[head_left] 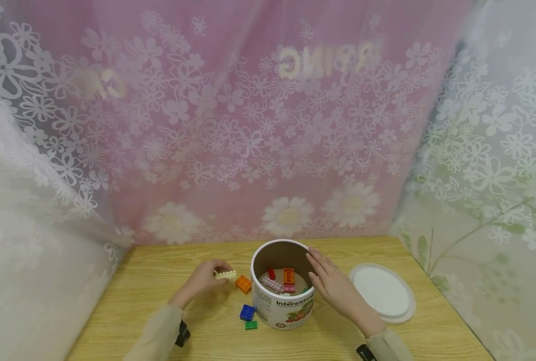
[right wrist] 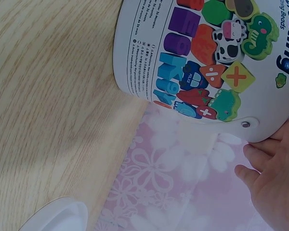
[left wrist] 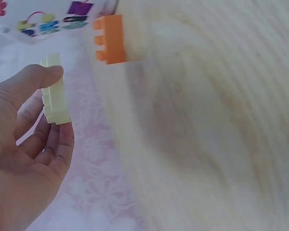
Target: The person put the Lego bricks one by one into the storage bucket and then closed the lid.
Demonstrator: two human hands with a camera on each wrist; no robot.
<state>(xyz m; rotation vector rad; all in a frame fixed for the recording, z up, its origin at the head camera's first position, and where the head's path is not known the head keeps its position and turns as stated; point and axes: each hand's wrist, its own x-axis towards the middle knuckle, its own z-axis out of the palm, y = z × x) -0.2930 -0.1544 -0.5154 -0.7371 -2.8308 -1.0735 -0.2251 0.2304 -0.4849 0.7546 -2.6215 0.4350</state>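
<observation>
My left hand [head_left: 207, 277] pinches a pale yellow building brick [head_left: 225, 275] between thumb and fingers, left of the bucket. In the left wrist view the yellow brick [left wrist: 56, 91] has its studs turned toward the palm. My right hand [head_left: 333, 286] rests with extended fingers against the right rim of a round white bucket [head_left: 260, 301]. Inside the bucket lie an orange brick [head_left: 289, 276], a red brick [head_left: 272, 274], a light pink brick [head_left: 272, 285] and a few others. Another orange brick [head_left: 243, 284] lies on the table between the left hand and the bucket.
A blue brick [head_left: 247, 313] and a small green brick [head_left: 251, 325] lie on the wooden table [head_left: 159, 271] at the bucket's front left. The white round lid [head_left: 382, 291] lies flat to the right, beyond the right hand. Floral curtains [head_left: 268, 125] hang around the table.
</observation>
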